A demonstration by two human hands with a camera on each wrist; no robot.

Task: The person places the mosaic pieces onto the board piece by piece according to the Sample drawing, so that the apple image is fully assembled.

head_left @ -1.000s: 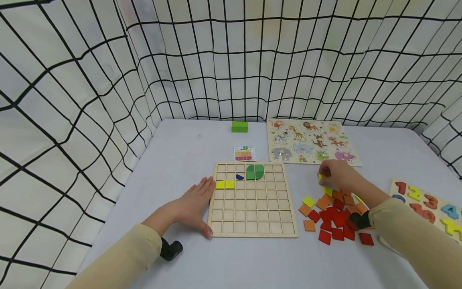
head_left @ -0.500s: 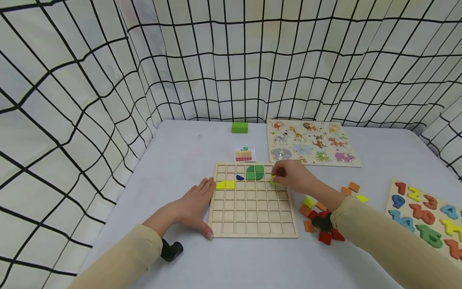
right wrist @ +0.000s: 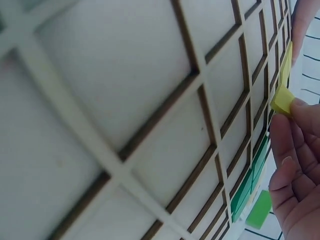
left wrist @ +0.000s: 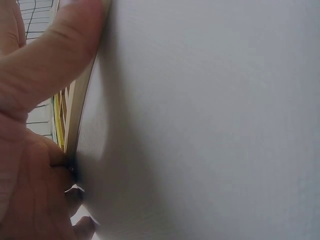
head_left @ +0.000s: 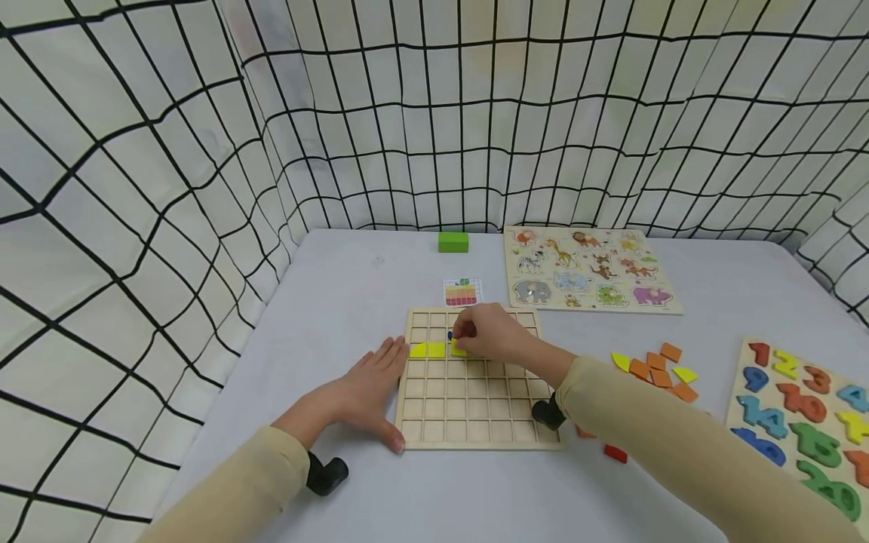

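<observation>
A wooden grid board (head_left: 475,407) lies on the white table. My left hand (head_left: 363,396) rests against its left edge, fingers spread and straight, thumb at the near corner. Over the board's upper rows, my right hand (head_left: 492,332) pinches a yellow square tile (right wrist: 283,100) between thumb and fingertips. To its left, yellow tiles (head_left: 428,350) fill two cells side by side. A dark blue piece (head_left: 450,335) shows partly beside the right fingertips. Green pieces (right wrist: 251,172) sit in the board in the right wrist view; my right hand hides them in the head view.
Loose orange tiles (head_left: 658,362), yellow pieces and red tiles lie right of the board, partly under the right sleeve. Behind the board are a pattern card (head_left: 463,292), a green block (head_left: 452,242) and an animal puzzle (head_left: 591,270). A number puzzle (head_left: 801,422) lies far right. Black netting (head_left: 434,121) surrounds the table.
My right hand has carried the yellow tile from the loose pile leftward to the board, beside the two yellow tiles. My left hand has stayed at the board's edge.
</observation>
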